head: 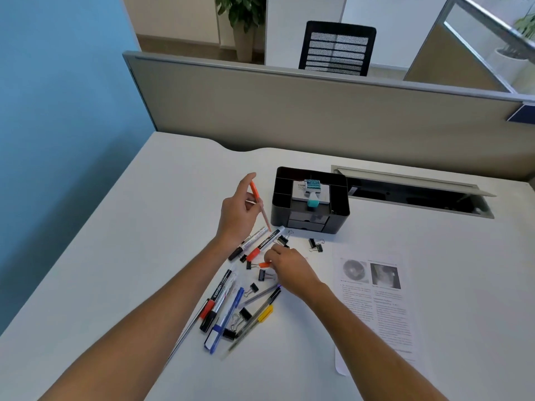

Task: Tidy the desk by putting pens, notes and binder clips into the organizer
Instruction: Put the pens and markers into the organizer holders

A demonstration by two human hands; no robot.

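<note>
My left hand [237, 211] holds an orange pen [259, 205] above the desk, just left of the black organizer [338, 215]. A white box and a teal stamp [312, 192] sit on the organizer's top. My right hand [289, 266] reaches down with curled fingers onto a small orange item [264, 264] among black binder clips [262, 274]. Two white markers [262, 243] lie between my hands. More pens and markers [228, 309] and clips lie nearer me. A printed paper sheet [379, 302] lies to the right.
Two binder clips [315, 245] lie in front of the organizer's drawers. A cable slot [411, 192] with a raised flap opens in the desk behind right. A grey partition [289, 105] bounds the desk's back, with a black chair [337, 47] beyond.
</note>
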